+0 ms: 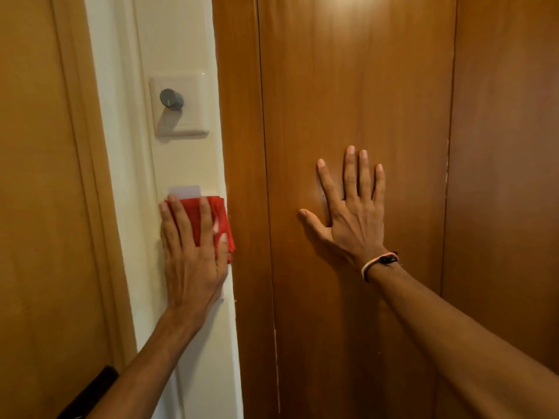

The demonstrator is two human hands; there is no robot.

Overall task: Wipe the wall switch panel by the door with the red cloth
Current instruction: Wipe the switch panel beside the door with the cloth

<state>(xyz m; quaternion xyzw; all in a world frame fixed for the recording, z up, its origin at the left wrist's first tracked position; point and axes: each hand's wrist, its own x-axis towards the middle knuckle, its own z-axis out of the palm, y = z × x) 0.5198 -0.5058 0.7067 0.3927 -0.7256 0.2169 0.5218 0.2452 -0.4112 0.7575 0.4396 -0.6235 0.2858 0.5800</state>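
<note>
My left hand (193, 255) presses a folded red cloth (219, 220) flat against the cream wall strip, fingers spread over it. The cloth covers most of a white switch panel; only its top edge (184, 191) and a sliver at the lower right show. Above it sits a second white panel (180, 105) with a grey round knob (171, 99), uncovered. My right hand (352, 207) lies flat and open on the brown wooden door, fingers apart, holding nothing, a band on its wrist.
The narrow cream wall strip (181, 40) runs between a wooden door frame (39, 176) on the left and wooden door panels (348, 86) on the right. A dark handle-like object (93, 391) shows at the lower left.
</note>
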